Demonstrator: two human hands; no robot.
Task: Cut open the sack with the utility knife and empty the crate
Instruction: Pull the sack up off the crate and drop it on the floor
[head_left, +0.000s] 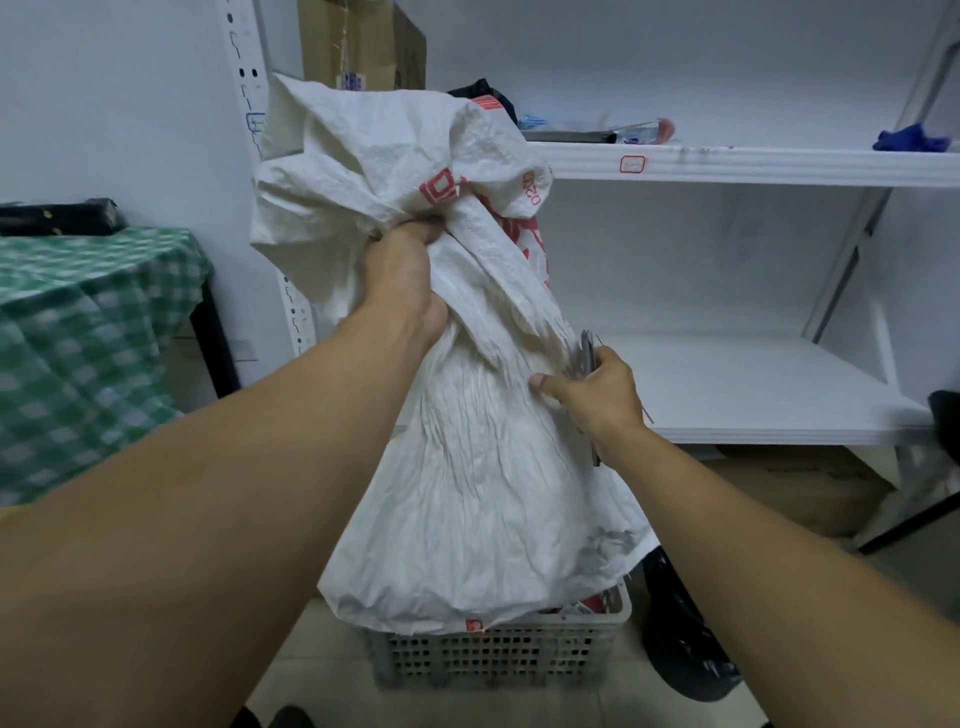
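A white woven sack (467, 467) with red print stands upright in a grey perforated plastic crate (498, 660) on the floor. My left hand (405, 275) grips the bunched neck of the sack and holds it up. My right hand (597, 395) holds a grey utility knife (586, 358) against the sack's right side, just below the neck, with the thumb pressed on the fabric. The blade tip is hidden by the hand and the folds. Some red and white packaging shows at the crate's right rim.
White metal shelving (727, 166) stands behind the sack, with a blue cloth (909, 139) and small items on the upper shelf and a cardboard box (363, 41) above. A table with a green checked cloth (88, 338) is at left. A black bag (685, 639) lies right of the crate.
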